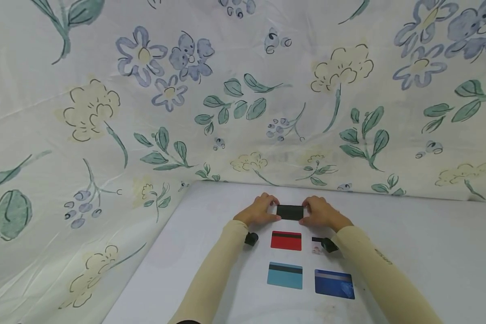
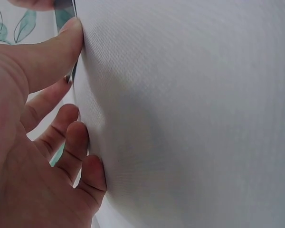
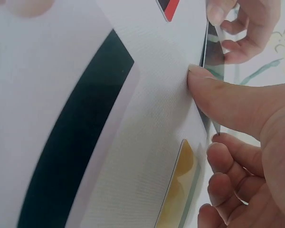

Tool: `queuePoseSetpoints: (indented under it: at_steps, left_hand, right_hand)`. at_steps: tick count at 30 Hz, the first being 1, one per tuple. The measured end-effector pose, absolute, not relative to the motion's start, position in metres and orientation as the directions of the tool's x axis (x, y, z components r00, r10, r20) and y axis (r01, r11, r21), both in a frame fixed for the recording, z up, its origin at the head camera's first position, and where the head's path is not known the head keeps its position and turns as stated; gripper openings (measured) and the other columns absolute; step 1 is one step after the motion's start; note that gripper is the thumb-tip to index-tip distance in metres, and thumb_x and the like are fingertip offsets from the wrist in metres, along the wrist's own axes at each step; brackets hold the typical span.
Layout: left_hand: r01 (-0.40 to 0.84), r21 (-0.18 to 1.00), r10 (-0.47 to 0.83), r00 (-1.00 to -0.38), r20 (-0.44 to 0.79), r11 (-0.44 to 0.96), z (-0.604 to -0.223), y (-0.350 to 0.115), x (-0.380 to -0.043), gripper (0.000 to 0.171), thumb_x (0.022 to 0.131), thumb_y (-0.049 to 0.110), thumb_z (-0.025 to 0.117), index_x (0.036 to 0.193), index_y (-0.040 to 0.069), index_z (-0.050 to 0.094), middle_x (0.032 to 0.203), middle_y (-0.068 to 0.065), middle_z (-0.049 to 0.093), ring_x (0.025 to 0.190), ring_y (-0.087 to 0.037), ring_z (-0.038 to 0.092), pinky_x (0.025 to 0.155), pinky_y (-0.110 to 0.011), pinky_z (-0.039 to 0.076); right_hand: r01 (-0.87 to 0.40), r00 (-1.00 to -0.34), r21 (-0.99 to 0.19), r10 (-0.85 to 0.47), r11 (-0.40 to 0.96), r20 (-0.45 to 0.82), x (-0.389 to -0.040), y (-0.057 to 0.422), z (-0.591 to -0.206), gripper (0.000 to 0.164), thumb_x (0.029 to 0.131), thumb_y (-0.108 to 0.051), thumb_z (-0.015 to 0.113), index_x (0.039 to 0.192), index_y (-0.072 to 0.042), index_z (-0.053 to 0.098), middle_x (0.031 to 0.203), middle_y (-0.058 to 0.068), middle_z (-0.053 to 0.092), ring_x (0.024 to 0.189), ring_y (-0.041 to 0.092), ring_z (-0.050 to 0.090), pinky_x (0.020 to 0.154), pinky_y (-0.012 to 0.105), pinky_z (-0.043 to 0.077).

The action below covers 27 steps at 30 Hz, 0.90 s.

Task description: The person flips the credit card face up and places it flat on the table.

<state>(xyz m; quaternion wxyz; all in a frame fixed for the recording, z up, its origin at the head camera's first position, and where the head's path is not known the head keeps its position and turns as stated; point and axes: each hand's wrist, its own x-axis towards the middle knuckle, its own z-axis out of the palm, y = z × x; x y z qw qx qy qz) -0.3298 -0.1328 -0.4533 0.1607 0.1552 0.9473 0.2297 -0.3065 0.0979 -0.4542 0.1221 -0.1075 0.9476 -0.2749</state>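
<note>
A thin, glossy black card [image 1: 290, 213] lies at the far part of the white table, between both hands. My left hand [image 1: 261, 210] pinches its left end, thumb at the near corner and forefinger at the far one. At the opposite end, my right hand [image 1: 321, 212] pinches it the same way. The right wrist view shows the card's shiny face reflecting the surroundings, with the right thumb [image 3: 204, 83] at its edge. The other fingers of the left hand [image 2: 71, 147] are bent, their tips at the tabletop.
Nearer me lie a red card [image 1: 286, 243], a light blue card [image 1: 285, 279] and a dark blue card [image 1: 334, 287]. A white striped card [image 1: 317, 248] is partly covered by the right wrist camera [image 1: 329, 245]. A yellowish card [image 3: 175, 190] lies near the right hand. Floral cloth [image 1: 243, 135] hangs behind.
</note>
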Motion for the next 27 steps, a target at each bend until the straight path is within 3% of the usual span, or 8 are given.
queuePoseSetpoints:
  at_steps: [27]
  left_hand:
    - [0.293,0.466,0.428,-0.878,-0.216,0.835,-0.4520,-0.1379,-0.3254,0.052,0.097,0.036,0.072,0.142,0.016,0.055,0.141,-0.011,0.049,0.134,-0.028,0.043,0.116,-0.049,0.041]
  right_hand:
    - [-0.165,-0.942,-0.551,-0.295,0.818,-0.157,-0.3028,0.1038,-0.4486,0.060,0.086,-0.027,0.085,0.135,-0.001,0.062,0.102,0.010,0.061,0.102,0.025,0.051,0.088,0.041,0.050]
